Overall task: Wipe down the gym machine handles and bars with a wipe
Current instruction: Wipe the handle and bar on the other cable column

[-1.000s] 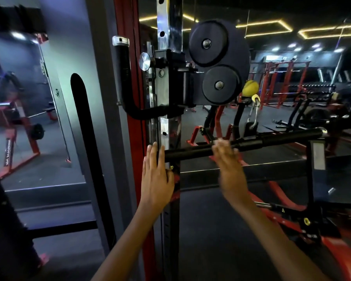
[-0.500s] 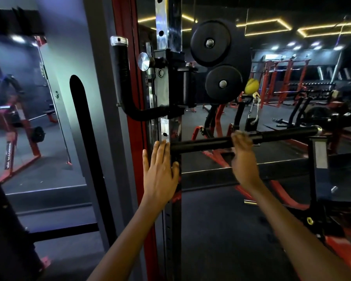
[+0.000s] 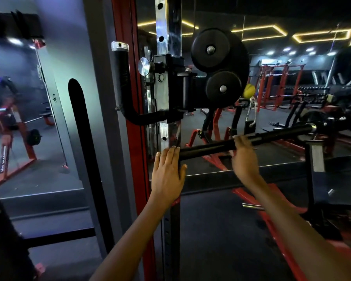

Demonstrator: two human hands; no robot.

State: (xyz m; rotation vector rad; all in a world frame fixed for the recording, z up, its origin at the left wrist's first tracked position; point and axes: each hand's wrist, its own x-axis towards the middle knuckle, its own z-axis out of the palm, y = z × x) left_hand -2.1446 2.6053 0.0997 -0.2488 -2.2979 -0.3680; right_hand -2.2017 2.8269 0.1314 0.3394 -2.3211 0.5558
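Note:
A black horizontal bar [image 3: 282, 133] with a chrome end cap runs right from the chrome upright post [image 3: 164, 130] of the cable machine. My right hand [image 3: 244, 159] is curled over the top of this bar near its middle; no wipe shows, and anything under the palm is hidden. My left hand [image 3: 167, 172] lies flat against the post at the bar's left end, fingers straight, holding nothing. A curved black handle [image 3: 121, 82] with a chrome cap sticks out left of the post, above my left hand.
Two black pulley wheels [image 3: 211, 49] sit on the carriage above the bar, with a yellow ball [image 3: 249, 90] and a carabiner [image 3: 251, 112] hanging beside them. A red frame column [image 3: 134, 138] stands behind the post. A padded support [image 3: 317, 169] stands right, with red machines beyond.
My right hand slid to the right along the black bar, mostly in the first half second. My left hand stayed flat on the post.

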